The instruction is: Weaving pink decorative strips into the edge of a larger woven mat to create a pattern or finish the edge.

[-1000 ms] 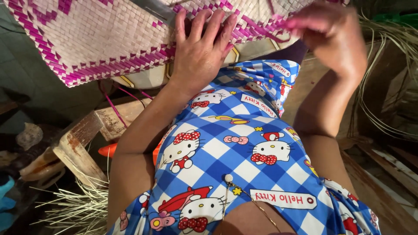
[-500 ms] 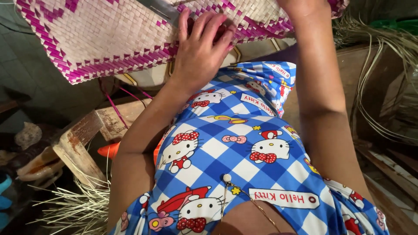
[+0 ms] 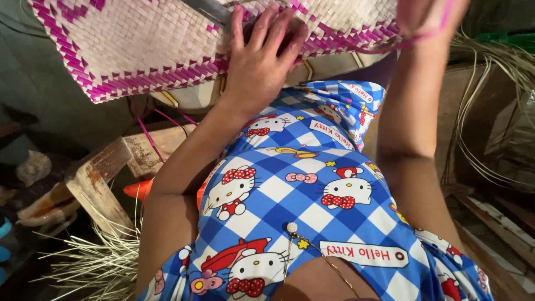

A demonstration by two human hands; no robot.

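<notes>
Left hand (image 3: 262,67) pressing flat, fingers spread, on cream-and-magenta woven palm-leaf mat (image 3: 128,50) lying at 12 o'clock. Right hand (image 3: 426,17) at 1 o'clock pinching thin magenta strip (image 3: 384,44), fingers closed. Mat looking light, pliable, fray-prone; likely best gripped near woven edge.
</notes>
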